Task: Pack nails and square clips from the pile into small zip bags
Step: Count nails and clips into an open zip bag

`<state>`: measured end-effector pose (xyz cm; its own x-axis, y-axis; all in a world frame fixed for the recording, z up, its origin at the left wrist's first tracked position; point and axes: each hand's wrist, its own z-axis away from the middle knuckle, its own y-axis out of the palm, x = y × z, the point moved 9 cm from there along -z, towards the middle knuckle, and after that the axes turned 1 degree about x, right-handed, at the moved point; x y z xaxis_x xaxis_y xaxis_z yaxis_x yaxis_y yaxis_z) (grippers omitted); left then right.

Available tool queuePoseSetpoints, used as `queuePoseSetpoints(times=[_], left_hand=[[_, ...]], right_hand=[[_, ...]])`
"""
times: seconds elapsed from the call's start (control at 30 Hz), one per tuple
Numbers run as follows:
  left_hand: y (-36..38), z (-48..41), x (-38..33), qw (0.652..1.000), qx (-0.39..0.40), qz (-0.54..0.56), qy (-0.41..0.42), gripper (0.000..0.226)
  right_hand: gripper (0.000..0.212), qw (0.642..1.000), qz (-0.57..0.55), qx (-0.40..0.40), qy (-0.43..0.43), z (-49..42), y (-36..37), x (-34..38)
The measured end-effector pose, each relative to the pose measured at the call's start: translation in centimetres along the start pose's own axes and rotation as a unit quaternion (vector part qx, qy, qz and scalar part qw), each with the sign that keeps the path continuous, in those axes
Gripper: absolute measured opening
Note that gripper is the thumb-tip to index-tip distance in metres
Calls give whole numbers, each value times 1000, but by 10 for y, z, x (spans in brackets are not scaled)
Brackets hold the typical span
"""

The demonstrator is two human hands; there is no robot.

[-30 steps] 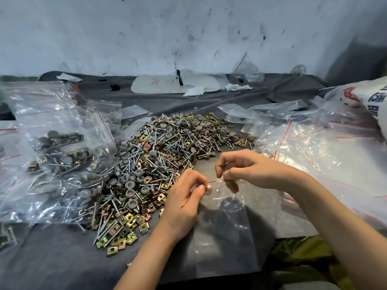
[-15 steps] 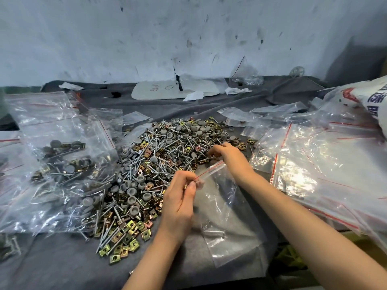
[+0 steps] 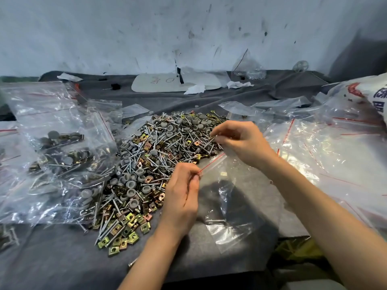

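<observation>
Zip bag [image 3: 230, 206] beside the pile [image 3: 157, 160] has its red-lined mouth pinched by the left hand [image 3: 184, 195], while the right hand [image 3: 240, 141] pinches a nail [image 3: 212, 140].

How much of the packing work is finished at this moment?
Done: several filled bags lie at the left. In hand: the left hand pinches a zip bag containing a nail; the right hand picks at the pile. Left: most of that pile.
</observation>
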<state>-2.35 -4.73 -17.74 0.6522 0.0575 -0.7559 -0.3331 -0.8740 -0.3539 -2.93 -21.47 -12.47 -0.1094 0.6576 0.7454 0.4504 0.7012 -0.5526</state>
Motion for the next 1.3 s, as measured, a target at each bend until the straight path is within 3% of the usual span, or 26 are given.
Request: queuePoseSetpoints(times=[0.13,0.3,0.5,0.63,0.7,0.77,0.97,1.17,1.3], left_hand=[[0,1,0,1000,-3,2,11,11],[-2,1,-1,999,-16,11,25,11],[-6,2,-1,999,-28,5,20,13],[-10,2,-4,998,-50,11,20,15],[-12,2,-3,998,-56,12,18,14],[-12,3,-1,998,-57,16,12,13],[-12,2,0,998,-54,24,8,13],[-9,3,4,999,-44,24,-4,13],[-9,2,2,999,-39,12,-1,13]], right_hand=[[16,991,70,84,-74,11,4,46],[13,984,77,151,-53,18,20,46],[8,999,9,45,1,0,2,17],[23,985,89,126,76,-8,38,-16],[30,969,170,164,75,-10,60,-23],[22,954,232,182,47,-12,77,-21],[22,970,221,95,23,-1,80,-23],[21,962,252,104,33,2,77,-40],[15,988,145,42,34,0,53,-39]])
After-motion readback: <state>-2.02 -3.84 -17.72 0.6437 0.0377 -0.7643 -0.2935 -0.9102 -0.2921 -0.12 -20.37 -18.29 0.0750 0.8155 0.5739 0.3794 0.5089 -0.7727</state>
